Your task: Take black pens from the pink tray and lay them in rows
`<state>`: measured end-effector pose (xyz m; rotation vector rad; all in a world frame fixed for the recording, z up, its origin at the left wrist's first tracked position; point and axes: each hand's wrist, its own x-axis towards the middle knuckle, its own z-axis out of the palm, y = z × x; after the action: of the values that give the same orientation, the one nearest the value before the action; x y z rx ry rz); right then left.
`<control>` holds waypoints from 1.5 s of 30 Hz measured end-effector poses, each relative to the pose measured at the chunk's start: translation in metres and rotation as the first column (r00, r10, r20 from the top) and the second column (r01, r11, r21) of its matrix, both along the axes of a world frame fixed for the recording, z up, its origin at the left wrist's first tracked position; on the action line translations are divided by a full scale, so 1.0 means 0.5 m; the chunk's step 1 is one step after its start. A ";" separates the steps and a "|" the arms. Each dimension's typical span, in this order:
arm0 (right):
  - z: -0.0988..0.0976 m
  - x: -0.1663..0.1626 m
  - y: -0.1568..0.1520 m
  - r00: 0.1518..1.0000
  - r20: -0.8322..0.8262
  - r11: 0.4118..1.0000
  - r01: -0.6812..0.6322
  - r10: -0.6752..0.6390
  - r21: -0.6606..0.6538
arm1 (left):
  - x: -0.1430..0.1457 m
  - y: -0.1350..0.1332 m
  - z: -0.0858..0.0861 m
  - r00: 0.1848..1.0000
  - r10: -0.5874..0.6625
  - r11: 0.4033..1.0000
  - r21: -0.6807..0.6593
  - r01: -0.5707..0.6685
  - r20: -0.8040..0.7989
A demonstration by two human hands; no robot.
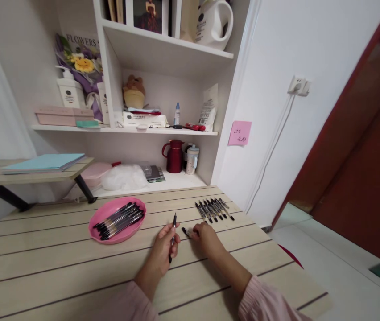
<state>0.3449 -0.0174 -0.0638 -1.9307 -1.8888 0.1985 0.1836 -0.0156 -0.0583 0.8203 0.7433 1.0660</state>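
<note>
My left hand (163, 248) is closed around a black pen (173, 232) that points away from me, its tip above the fingers. My right hand (206, 238) rests on the wooden table (59, 276) with its fingers pinched on a small black pen cap (186, 231) just right of the pen. A pink oval tray (97, 216) at the left holds several black pens (119, 220). Several more black pens (214, 209) lie side by side in a row on the table beyond my right hand.
White shelves (163, 131) behind the table carry a red kettle (174, 156), a cup, bottles, boxes and a plush toy. A raised wooden stand (26, 176) with a blue notebook sits at the left. A pink sticky note (239, 133) hangs on the wall.
</note>
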 end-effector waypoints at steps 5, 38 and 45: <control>0.001 -0.012 0.007 0.982 0.178 0.996 0.072 -0.063 -0.042 | -0.001 0.001 -0.002 1.000 -0.001 1.000 0.000 0.001 -0.015; 0.035 0.088 0.069 0.983 -0.006 0.980 0.183 -0.183 0.071 | 0.003 0.008 -0.006 0.997 -0.040 0.999 0.007 0.040 -0.061; 0.027 0.074 0.057 0.982 0.120 0.989 0.140 -0.145 0.044 | 0.003 0.008 -0.005 0.997 -0.036 0.999 0.025 0.038 -0.072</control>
<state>0.3819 0.0110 -0.0501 -2.0872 -1.8068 0.0026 0.1853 -0.0115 -0.0606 0.8958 0.7724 1.0193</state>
